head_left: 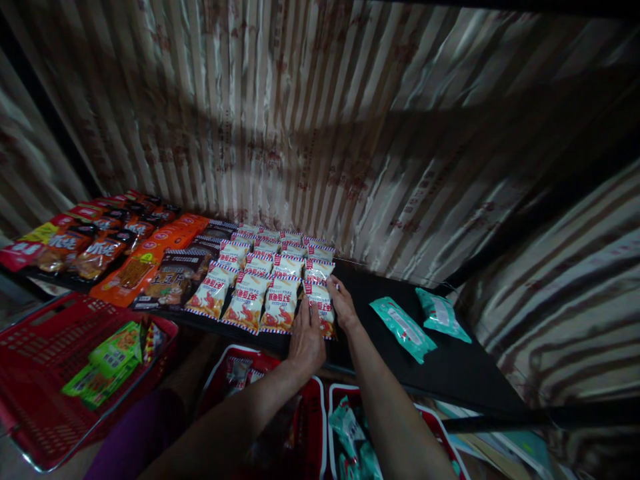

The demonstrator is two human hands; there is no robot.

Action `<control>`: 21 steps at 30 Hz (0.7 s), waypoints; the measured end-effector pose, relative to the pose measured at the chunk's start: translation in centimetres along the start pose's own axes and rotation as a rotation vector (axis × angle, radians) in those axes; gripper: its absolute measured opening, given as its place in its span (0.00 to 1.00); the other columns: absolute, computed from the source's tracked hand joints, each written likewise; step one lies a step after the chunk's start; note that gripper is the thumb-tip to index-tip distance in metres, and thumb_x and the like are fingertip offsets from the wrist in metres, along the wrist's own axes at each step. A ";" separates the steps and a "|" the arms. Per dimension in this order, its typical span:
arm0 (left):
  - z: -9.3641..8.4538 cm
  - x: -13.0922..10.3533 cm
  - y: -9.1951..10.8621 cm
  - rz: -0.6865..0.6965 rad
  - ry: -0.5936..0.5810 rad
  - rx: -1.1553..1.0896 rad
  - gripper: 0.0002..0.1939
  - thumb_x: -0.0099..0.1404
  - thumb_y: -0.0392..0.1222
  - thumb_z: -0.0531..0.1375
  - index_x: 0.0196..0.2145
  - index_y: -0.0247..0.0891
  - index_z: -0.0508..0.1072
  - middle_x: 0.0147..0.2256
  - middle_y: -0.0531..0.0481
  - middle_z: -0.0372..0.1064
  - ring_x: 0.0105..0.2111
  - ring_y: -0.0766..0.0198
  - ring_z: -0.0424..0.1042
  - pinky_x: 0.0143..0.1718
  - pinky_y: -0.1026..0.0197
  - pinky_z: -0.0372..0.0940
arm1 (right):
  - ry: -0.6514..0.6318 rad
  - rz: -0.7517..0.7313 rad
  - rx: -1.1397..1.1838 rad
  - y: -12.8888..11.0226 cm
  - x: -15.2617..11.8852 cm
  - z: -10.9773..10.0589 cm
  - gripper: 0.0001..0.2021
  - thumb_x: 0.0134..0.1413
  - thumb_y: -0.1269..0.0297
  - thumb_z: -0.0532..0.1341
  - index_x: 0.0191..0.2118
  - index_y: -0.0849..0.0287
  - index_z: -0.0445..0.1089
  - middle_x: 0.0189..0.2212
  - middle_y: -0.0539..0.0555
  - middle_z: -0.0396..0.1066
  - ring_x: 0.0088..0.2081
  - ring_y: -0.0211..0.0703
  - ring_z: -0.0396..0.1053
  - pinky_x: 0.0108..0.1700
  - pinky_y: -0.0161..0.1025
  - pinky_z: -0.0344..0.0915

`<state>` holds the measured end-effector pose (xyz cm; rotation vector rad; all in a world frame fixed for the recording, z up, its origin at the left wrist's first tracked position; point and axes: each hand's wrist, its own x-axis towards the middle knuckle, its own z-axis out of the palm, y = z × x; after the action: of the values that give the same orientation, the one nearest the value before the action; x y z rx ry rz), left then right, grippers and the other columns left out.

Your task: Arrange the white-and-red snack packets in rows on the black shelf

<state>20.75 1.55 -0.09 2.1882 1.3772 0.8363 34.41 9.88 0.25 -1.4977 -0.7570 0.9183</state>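
Framing a white pack (pixel 324 312) at the front of the black shelf (pixel 480 373), a person's two hands are working along its sides. The left hand (pixel 306 341) is laying straight, close-set fingers over the pack's left side; the right hand (pixel 343 305) is curving its fingers by the upper right edge. Whether either is pinching the film, the view is not showing. Matching packs (pixel 246 303) are filling rows on the shelf's middle, while two green packs (pixel 403 328) are lying toward its right end. Red baskets (pixel 314 427) are sitting below the shelf's front edge. Glossy and puffed, the pack is probably being light, soft and slightly slippery, its contents perhaps risking crumbling under a squeeze; its striped end seams are likely offering the safest hold.
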 end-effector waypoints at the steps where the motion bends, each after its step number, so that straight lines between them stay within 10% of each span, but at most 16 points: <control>1: 0.0 0.0 0.0 0.000 -0.006 -0.004 0.36 0.54 0.28 0.51 0.61 0.25 0.47 0.64 0.30 0.37 0.64 0.48 0.37 0.60 0.43 0.49 | 0.013 -0.018 -0.013 0.1 0.1 0.0 0.30 0.40 0.48 0.64 0.51 0.55 0.68 0.41 0.53 0.75 0.38 0.45 0.73 0.39 0.37 0.69; 21: -0.4 0.0 0.4 -0.041 -0.015 -0.114 0.39 0.53 0.29 0.53 0.62 0.26 0.45 0.65 0.32 0.32 0.65 0.48 0.36 0.62 0.46 0.44 | 0.041 -0.024 -0.027 -0.6 -0.8 0.4 0.29 0.40 0.48 0.64 0.49 0.57 0.68 0.43 0.54 0.74 0.39 0.45 0.73 0.39 0.37 0.70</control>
<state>20.75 1.38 0.49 2.0692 1.3287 0.8607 33.72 9.43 0.90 -1.5240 -0.7589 0.8601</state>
